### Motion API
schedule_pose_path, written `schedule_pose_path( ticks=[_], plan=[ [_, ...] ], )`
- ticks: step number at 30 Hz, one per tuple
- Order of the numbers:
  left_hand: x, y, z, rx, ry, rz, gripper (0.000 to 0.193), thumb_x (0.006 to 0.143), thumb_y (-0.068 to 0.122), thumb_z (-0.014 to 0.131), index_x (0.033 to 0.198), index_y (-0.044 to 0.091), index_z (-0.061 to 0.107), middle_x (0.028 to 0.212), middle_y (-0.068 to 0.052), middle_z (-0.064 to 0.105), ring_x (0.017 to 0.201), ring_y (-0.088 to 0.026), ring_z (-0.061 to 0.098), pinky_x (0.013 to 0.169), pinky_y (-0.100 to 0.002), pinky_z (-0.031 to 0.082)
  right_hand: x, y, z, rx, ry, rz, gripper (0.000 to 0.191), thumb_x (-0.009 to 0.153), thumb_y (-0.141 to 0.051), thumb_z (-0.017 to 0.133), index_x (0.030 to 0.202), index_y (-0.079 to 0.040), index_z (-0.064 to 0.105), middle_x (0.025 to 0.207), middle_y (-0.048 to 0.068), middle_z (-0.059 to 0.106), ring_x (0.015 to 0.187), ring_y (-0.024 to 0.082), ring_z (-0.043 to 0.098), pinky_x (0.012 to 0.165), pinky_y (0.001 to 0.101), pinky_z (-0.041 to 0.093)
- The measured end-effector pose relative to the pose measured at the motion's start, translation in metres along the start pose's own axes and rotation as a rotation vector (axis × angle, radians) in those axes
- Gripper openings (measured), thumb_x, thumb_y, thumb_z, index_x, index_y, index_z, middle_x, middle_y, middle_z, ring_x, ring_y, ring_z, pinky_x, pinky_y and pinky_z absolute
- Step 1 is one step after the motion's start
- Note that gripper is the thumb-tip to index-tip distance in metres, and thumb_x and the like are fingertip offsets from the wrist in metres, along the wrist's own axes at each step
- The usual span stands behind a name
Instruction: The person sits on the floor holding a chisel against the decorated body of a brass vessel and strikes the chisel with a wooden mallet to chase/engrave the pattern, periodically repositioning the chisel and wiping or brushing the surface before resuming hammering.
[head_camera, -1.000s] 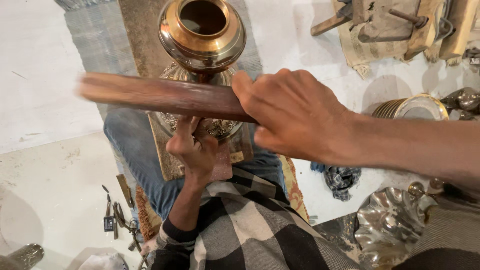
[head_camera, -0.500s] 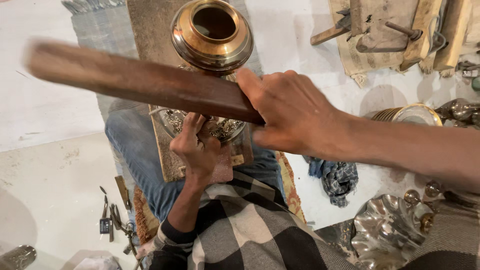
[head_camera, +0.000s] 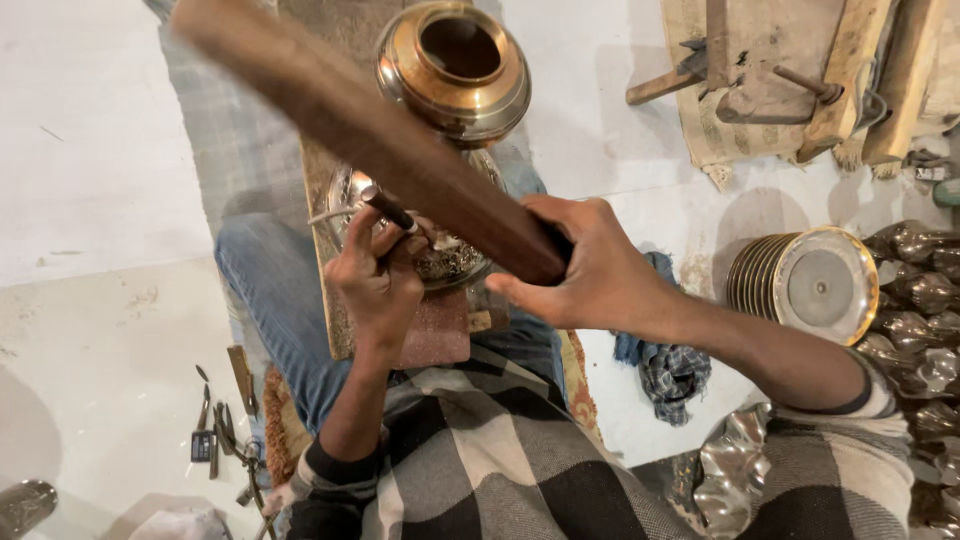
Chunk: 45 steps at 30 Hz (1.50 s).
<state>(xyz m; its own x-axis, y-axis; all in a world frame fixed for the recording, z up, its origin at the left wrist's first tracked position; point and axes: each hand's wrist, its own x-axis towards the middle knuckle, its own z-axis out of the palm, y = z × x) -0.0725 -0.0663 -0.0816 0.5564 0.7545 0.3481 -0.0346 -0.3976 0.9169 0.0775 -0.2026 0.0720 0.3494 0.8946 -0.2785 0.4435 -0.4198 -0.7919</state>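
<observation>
My right hand (head_camera: 590, 270) grips one end of a long brown wooden bat (head_camera: 370, 135), raised and slanting up to the left, blurred by motion. My left hand (head_camera: 375, 280) pinches a dark-handled metal punch (head_camera: 390, 210) with its tip set on a patterned silver dish (head_camera: 440, 255). The dish lies on a reddish block (head_camera: 435, 330) across my lap. Behind it stands a brass and copper pot (head_camera: 455, 70) with a round open mouth.
A stack of shiny metal plates (head_camera: 810, 285) lies at the right beside several embossed silver pieces (head_camera: 920, 300). Wooden tools (head_camera: 770, 70) rest on cloth at the top right. Small hand tools (head_camera: 215, 430) lie on the floor at the lower left. A checked rag (head_camera: 665, 370) sits by my knee.
The wooden bat has swung upward from nearly level to steeply slanted, its far end rising to the upper left. My left hand has kept the punch on the dish.
</observation>
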Motion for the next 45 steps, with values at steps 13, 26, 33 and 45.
schedule_pose_path(
  ticks=[13, 26, 33, 45],
  plan=[
    [-0.013, -0.029, 0.009, 0.157, -0.06, 0.216, 0.043, 0.095, -0.013, 0.054, 0.132, 0.008, 0.061, 0.105, -0.013, 0.079, 0.083, -0.018, 0.08, 0.065, -0.025, 0.068, -0.009, 0.005, -0.014, -0.134, 0.037, -0.148, 0.039, 0.078, -0.004, 0.072, 0.114, 0.004, 0.063, 0.067, 0.004, 0.068, 0.046, 0.01, 0.064, 0.04, 0.0246, 0.052],
    [-0.014, -0.032, 0.01, 0.16, -0.087, 0.264, 0.051, 0.099, -0.007, 0.052, 0.145, 0.015, 0.055, 0.108, -0.009, 0.079, 0.087, -0.018, 0.08, 0.068, -0.025, 0.067, 0.011, -0.028, -0.033, -0.461, -0.014, -0.056, 0.028, 0.075, 0.001, 0.065, 0.099, 0.002, 0.05, 0.073, 0.013, 0.065, 0.044, 0.018, 0.062, 0.037, 0.0296, 0.048],
    [-0.012, -0.02, 0.011, 0.214, -0.058, 0.186, 0.046, 0.093, -0.008, 0.057, 0.136, 0.008, 0.061, 0.099, -0.009, 0.08, 0.074, -0.016, 0.079, 0.057, -0.027, 0.063, 0.013, -0.02, -0.031, -0.549, -0.065, -0.076, 0.03, 0.075, -0.002, 0.066, 0.1, 0.002, 0.049, 0.061, 0.01, 0.061, 0.042, 0.018, 0.057, 0.034, 0.0326, 0.045],
    [-0.019, -0.033, 0.014, 0.196, 0.016, 0.286, 0.042, 0.095, -0.008, 0.058, 0.134, 0.006, 0.062, 0.104, -0.009, 0.079, 0.08, -0.016, 0.079, 0.065, -0.027, 0.066, 0.015, -0.01, -0.026, -0.645, -0.133, -0.03, 0.033, 0.07, -0.001, 0.067, 0.1, 0.003, 0.054, 0.065, 0.013, 0.065, 0.038, 0.02, 0.058, 0.031, 0.0324, 0.047]
  ],
)
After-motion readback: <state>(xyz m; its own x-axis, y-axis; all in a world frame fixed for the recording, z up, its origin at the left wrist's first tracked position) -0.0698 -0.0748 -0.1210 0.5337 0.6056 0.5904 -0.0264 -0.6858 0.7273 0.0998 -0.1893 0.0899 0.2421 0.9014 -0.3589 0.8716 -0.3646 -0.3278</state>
